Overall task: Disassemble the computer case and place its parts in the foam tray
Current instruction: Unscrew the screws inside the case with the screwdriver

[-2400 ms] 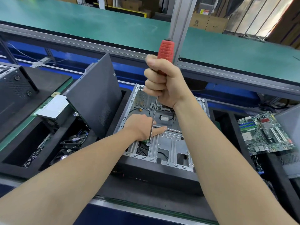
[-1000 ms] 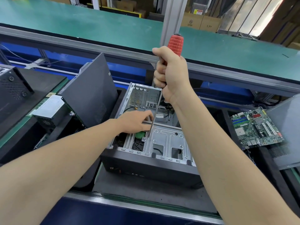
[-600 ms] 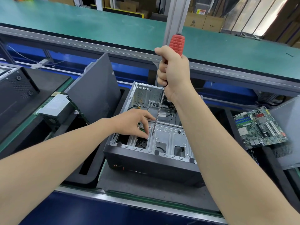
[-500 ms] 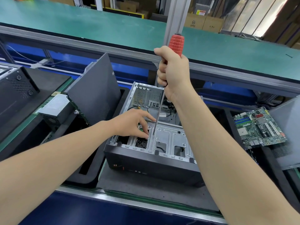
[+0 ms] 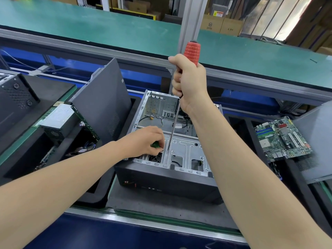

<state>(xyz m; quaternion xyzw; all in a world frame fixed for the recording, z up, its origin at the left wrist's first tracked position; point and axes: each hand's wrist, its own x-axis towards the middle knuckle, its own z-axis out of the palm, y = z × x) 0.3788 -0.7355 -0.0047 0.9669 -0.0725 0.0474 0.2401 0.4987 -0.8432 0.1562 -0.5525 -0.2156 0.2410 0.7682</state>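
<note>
An open dark computer case (image 5: 167,178) lies on its side on the belt, its silver drive cage (image 5: 186,151) facing up. My right hand (image 5: 188,81) grips a long screwdriver (image 5: 192,51) by its red handle, held upright; the shaft's tip meets the cage near its left edge. My left hand (image 5: 145,141) reaches into the case beside the tip, fingers curled round a small green part (image 5: 155,145) at the cage's left bay. A black foam tray (image 5: 59,153) to the left holds a power supply (image 5: 57,117), a leaning side panel (image 5: 102,103) and a fan.
Another foam tray on the right carries a green motherboard (image 5: 282,137) and a grey panel (image 5: 316,144). A second dark case (image 5: 16,97) sits at far left. An aluminium post (image 5: 188,20) and rail cross behind the case. The green bench (image 5: 89,24) lies beyond.
My left hand's fingers have curled in from a flat spread onto the green part at the cage's left bay. The screwdriver stays upright with its tip at nearly the same spot.
</note>
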